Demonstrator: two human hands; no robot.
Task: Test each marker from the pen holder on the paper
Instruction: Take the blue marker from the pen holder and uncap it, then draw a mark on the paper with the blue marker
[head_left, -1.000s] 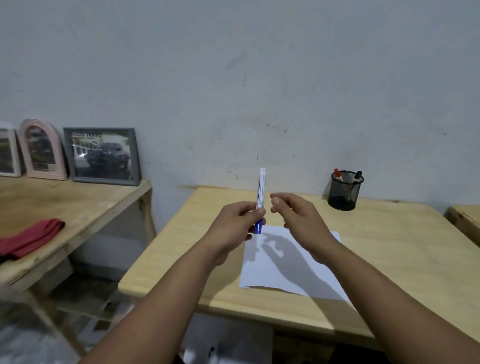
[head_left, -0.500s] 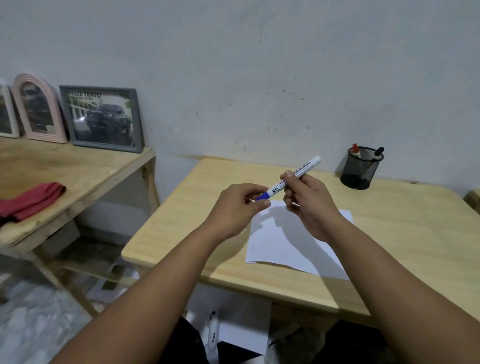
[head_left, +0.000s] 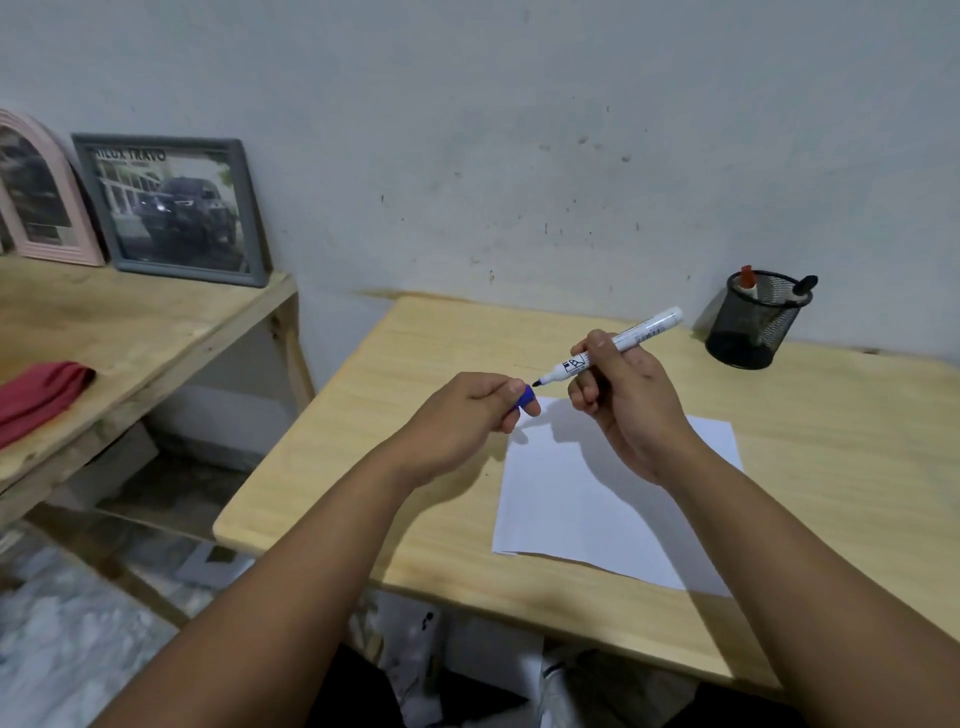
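Left of the paper (head_left: 608, 499), the left hand (head_left: 462, 418) is pinching the blue cap (head_left: 525, 397) between thumb and fingers, cap clear of the tip. Just above the paper's far left corner, the right hand (head_left: 623, 387) is gripping the marker (head_left: 613, 345) mid-barrel in a writing hold, dark tip pointing down-left toward the cap, not touching the paper. Step in hand looks like uncapped, about to test. To do it well: probably lowering the tip onto bare paper near the far edge, making one short stroke with light pressure, leaving space for other marks, keeping the cap pinched so it is going back on the same marker. The left hand pressing the sheet would likely be stopping it from sliding on the tabletop (head_left: 857, 441). Paper is looking blank, lying flat near the tabletop's front edge. Right of and beyond the paper, the black mesh pen holder (head_left: 753, 325) is standing by the wall, holding a red-capped marker (head_left: 748, 280) and a black-capped marker (head_left: 802, 288), apparently waiting. Nothing is blocking the paper; only hand shadows are falling on it. Far left of the paper, a side table is carrying two picture frames (head_left: 171, 208) and a red cloth (head_left: 41, 392), well apart and not in the way.
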